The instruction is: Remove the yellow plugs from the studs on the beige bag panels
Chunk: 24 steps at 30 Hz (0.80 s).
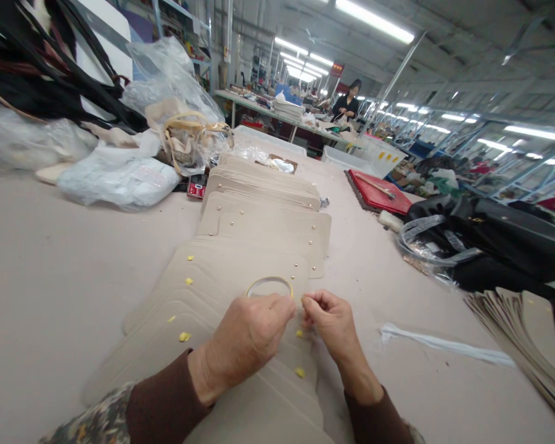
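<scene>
My left hand (254, 330) is closed around a narrow roll of yellow tape (271, 279), whose upper rim shows above the knuckles. Beside it, my right hand (330, 317) pinches thumb and forefinger together, with a trace of yellow at the tips that looks like a small piece of tape. Both hands are over overlapping beige panels (240, 259) fanned out on the table. Small yellow tape pieces (185, 337) stick to the nearer panels near their edges. Farther panels (272, 225) carry small metal studs.
Plastic-wrapped goods (120, 176) and black straps lie at the left. To the right are a red board (382, 192), a black bag (494, 240), a pale strip (444, 345) and a stack of beige pieces (527, 333). A person (346, 105) works at a table farther back.
</scene>
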### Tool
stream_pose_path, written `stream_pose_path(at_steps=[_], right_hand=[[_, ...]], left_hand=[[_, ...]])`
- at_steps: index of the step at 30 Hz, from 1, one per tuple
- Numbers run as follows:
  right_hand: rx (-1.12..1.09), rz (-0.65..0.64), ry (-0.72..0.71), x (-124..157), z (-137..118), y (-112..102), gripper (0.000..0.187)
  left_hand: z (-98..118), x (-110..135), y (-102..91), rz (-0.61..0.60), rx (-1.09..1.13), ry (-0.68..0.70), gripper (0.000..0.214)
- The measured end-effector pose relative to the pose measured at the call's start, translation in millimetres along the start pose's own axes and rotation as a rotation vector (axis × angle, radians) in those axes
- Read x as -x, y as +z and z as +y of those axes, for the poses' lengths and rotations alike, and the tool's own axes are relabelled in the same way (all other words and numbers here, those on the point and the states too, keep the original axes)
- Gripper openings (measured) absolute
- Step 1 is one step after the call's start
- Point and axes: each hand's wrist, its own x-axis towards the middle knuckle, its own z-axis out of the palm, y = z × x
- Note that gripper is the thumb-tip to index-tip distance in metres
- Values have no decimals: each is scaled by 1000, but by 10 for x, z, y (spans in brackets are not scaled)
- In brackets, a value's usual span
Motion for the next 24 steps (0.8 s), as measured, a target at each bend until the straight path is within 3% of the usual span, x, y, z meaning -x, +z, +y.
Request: stream_pose_path(at_steps=[5, 8, 12, 16, 24], right_hand=[[40, -114, 67, -157, 147, -100, 35], [67, -148, 98, -188, 163, -114, 34], [81, -218, 116, -197, 143, -138, 29], [258, -303, 54, -137, 103, -134, 20], [692, -243, -219, -8, -74, -10, 20]], left_hand=[[-156, -105, 70, -301, -203, -109, 14], [-202, -105, 76, -371, -187, -114, 16], [-214, -69, 39, -409, -132, -116, 19], [-233, -59, 29, -405, -115, -114, 19], [-251, -19, 89, -350, -95, -101, 17]])
